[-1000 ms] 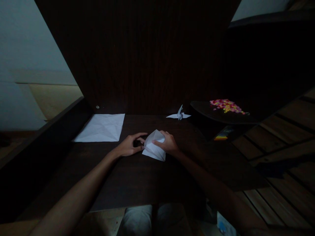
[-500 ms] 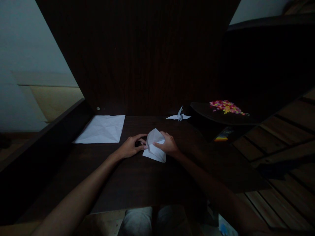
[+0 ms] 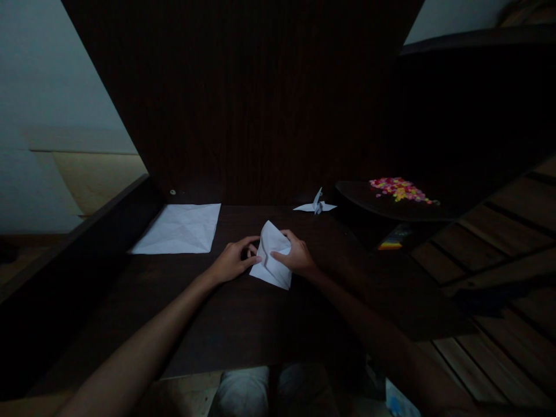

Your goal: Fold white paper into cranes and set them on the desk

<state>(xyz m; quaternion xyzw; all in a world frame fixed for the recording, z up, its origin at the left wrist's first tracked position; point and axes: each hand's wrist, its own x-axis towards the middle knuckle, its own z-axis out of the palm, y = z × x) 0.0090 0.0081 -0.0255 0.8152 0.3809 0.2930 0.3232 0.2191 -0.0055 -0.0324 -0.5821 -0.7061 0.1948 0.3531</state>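
Note:
A partly folded piece of white paper (image 3: 273, 263) is between my two hands, just above or on the dark tabletop, its upper flap raised to a point. My right hand (image 3: 296, 253) grips its right side, thumb on top and fingers behind. At the left edge, my left hand (image 3: 234, 259) pinches the paper between thumb and fingers; the fingertips are partly hidden behind it. Beyond my right hand a finished white paper crane (image 3: 317, 207) stands near the back panel. To the left lies a larger creased white sheet (image 3: 180, 230).
A dark desk (image 3: 217, 324) with a tall back panel (image 3: 243, 104) surrounds the work. On a curved shelf (image 3: 356, 194) at the right lies a pile of small pink, red and yellow pieces (image 3: 399, 190). A low side board (image 3: 78, 243) borders the left.
The paper's raised flap has flattened and its tip has shifted slightly left and up. My left thumb now reaches onto the paper's edge. Both hands have stayed nearly in place.

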